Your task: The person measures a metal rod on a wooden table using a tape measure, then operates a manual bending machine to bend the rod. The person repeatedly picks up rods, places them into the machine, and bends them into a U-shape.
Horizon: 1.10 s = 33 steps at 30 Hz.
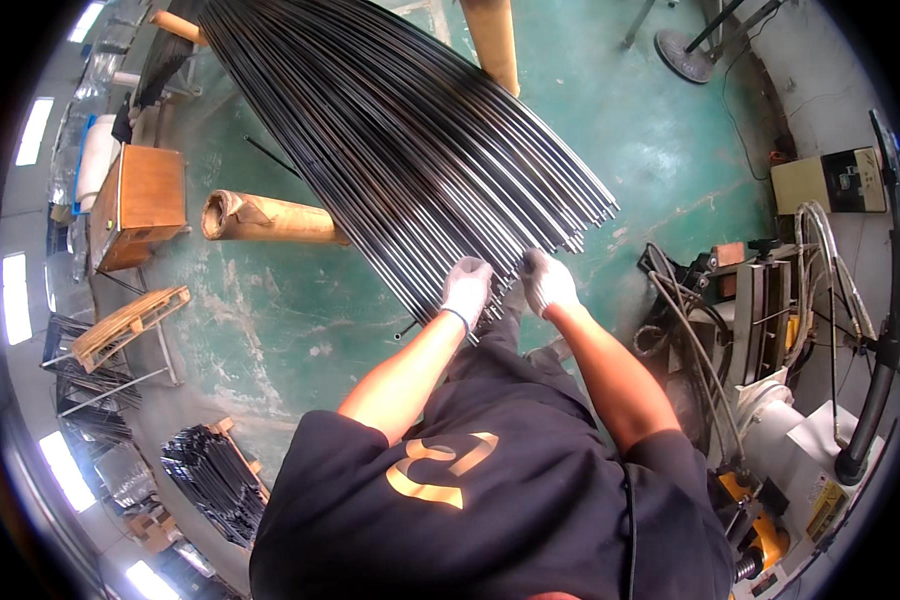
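A wide layer of long, thin black metal rods (410,130) fans out in front of me, its near ends shiny and uneven. Whether they are hollow is too small to tell. My left hand (467,285), in a pale glove, is curled over the near ends of some rods. Just to its right, my right hand (548,280), gloved too, has its fingers bent against the rod ends at the middle of the near edge. Its fingertips are partly hidden. The two hands are a short way apart.
A brown cardboard tube (270,217) lies under the rods at left, another (492,45) beyond them. At left stand a wooden cabinet (152,195), a pallet (130,325) and a stack of black rods (210,485). Machinery with hoses (760,320) stands at right on the green floor (650,150).
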### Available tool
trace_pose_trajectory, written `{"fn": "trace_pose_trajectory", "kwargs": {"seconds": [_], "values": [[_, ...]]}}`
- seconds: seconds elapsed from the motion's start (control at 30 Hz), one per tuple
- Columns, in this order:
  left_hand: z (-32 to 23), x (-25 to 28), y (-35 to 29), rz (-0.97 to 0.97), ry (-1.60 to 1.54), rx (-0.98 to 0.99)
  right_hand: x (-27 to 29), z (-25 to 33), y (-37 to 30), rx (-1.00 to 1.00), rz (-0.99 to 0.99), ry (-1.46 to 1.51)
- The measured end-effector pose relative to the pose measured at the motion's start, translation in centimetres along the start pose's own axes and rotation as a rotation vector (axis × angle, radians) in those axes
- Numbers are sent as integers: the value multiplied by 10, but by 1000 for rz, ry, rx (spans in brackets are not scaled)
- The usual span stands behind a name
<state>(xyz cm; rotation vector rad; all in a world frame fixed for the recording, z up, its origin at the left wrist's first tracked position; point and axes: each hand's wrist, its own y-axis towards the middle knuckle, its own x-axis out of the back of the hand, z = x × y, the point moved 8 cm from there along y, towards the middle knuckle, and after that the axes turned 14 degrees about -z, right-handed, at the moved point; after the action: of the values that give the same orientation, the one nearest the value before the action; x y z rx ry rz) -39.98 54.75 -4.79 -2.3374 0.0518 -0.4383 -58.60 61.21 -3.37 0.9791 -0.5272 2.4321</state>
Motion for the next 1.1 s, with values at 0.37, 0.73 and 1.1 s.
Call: {"fn": "trace_pose_trajectory", "kwargs": {"seconds": [0.37, 0.73, 1.1], "values": [[78, 94, -42, -108, 83, -8, -66, 106, 64, 367, -75, -223], [95, 103, -72, -132, 391, -134, -137, 122, -12, 156, 147, -370], [83, 112, -84, -178, 142, -161, -151, 124, -18, 312, 181, -422]]}}
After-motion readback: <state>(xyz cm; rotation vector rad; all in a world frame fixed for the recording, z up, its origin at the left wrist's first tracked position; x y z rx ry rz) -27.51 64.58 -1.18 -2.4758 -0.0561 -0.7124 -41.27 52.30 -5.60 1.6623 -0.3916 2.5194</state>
